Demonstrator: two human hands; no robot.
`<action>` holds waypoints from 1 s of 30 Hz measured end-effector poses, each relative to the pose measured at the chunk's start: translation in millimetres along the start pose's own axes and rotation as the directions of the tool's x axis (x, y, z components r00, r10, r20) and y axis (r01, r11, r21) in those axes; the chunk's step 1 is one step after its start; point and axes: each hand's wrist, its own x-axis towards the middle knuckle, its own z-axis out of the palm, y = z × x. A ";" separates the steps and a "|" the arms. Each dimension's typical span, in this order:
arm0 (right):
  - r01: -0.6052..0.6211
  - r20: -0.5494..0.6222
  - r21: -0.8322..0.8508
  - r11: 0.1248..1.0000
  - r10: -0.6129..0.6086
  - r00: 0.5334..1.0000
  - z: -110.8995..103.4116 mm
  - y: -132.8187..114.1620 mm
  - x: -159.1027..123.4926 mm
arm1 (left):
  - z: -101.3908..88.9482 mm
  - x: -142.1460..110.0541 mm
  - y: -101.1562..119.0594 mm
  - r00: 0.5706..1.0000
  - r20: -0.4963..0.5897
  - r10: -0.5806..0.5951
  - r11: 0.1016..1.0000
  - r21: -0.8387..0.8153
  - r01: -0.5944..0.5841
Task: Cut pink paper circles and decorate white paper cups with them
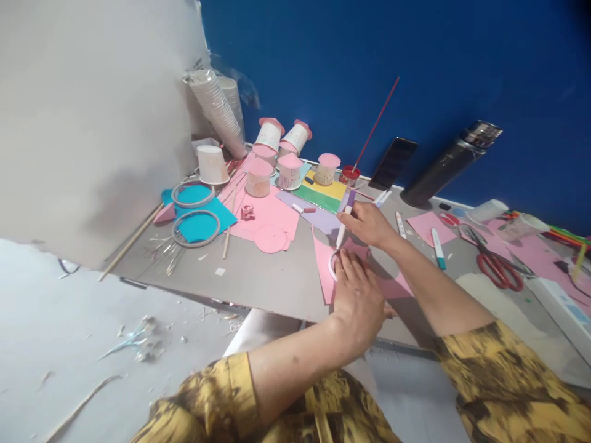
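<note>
Marker (341,236) — slim wht/purple cyl. — in R grip (365,224).

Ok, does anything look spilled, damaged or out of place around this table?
Yes: scraps lie scattered on the floor beside the table, as if dropped. A crumpled pink piece sits on the flat pink paper; it looks discarded.

The pink sheet (325,284) looks like plain matt paper from here, and the marker (341,235) is smooth plastic by the look of it. Those pink-topped cups (289,177) are papery and matt too. Dark flask (443,167)'s got a shiny metallic lid, scissors (490,256) have red plasticky handles, and that sleeve (512,375)'s printed cloth.
</note>
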 end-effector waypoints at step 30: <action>-0.154 -0.612 0.274 0.949 0.295 0.734 3.4 19.3 -159.8 | -65.4 30.4 -84.9 0.891 0.226 0.394 0.914 -0.200 -0.353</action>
